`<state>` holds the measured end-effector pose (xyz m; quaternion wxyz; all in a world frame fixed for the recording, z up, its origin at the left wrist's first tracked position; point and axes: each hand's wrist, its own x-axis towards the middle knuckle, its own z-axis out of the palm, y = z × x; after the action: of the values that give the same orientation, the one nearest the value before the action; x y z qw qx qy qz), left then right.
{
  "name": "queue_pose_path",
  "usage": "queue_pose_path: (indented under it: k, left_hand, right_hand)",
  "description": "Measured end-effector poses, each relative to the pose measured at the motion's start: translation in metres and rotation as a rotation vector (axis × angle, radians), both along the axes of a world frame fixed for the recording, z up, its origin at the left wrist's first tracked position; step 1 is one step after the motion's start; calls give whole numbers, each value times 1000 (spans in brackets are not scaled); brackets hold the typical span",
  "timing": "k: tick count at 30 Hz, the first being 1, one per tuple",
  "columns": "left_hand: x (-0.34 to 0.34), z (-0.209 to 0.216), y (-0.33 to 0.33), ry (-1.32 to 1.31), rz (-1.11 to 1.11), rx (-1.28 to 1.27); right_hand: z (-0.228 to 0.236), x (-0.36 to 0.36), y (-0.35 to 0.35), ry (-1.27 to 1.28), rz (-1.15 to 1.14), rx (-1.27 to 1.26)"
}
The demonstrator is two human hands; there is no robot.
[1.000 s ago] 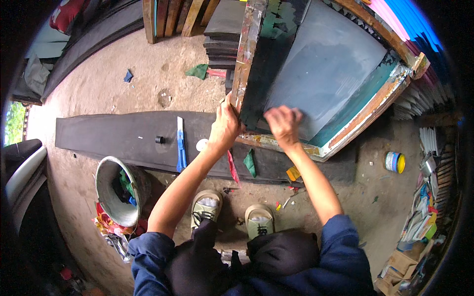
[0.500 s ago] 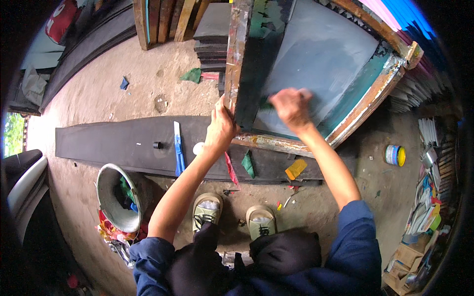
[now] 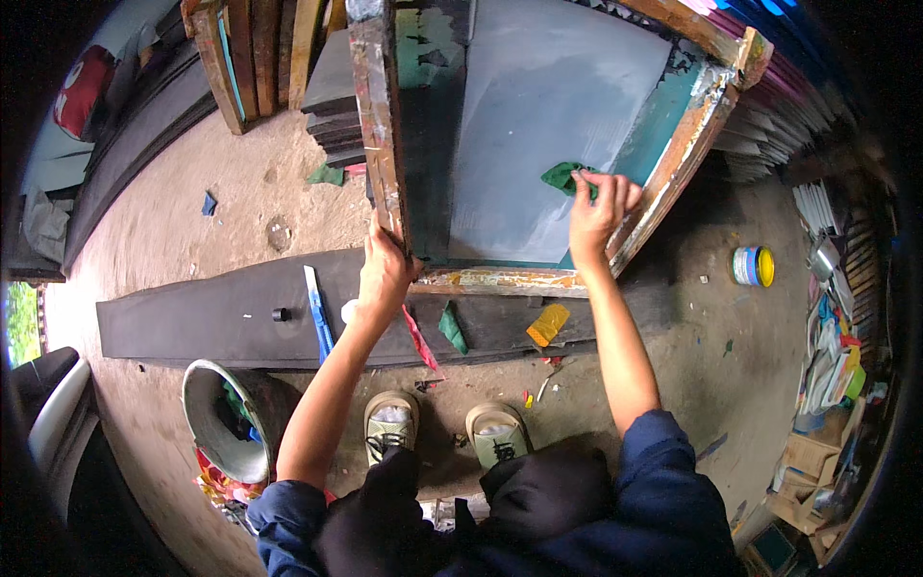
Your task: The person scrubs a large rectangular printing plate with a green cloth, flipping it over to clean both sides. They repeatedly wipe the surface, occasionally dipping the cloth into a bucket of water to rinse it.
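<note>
A paint-spattered wooden screen frame [image 3: 500, 282] is tilted up in front of me, with a grey-blue mesh panel [image 3: 548, 106] bordered in teal. My left hand [image 3: 385, 272] grips the frame's lower left corner, its fingers wrapped round the side rail. Between the fingertips of my right hand [image 3: 598, 213] is a small green cloth [image 3: 558, 177], held at the lower right part of the mesh. That hand is closed in a pinch; part of the cloth is hidden behind the fingers.
On the long black board [image 3: 192, 313] lie a blue utility knife [image 3: 318, 313], another green scrap [image 3: 452, 329] and a yellow piece [image 3: 548, 325]. A bucket [image 3: 231, 423] stands left of my feet. A yellow-and-blue can [image 3: 753, 266] lies at right. Wooden frames [image 3: 269, 58] lean behind.
My right hand has moved right and lower across the mesh, bringing the green cloth into clear sight. My left hand keeps its grip on the frame. The whole view has shifted.
</note>
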<state>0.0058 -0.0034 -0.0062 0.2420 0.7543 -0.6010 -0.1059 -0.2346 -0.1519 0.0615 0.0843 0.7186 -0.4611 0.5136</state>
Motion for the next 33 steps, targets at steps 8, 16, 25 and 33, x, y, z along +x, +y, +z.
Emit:
queue_pose_path:
  k: [8,16,25,33]
  left_hand:
    - [-8,-7,5,149,-8,-67]
    - [-10,-2,13,221,-98,-126]
    - [-13,47,67,98,-146,-143]
    - [-20,1,133,-80,-376,-99]
  right_hand:
    - [-64,-20,85,151,303,508]
    - [-65,0,171,-101,486,790]
    - [-102,-35,202,226,392,849]
    - [-114,-11,210,116,325,845]
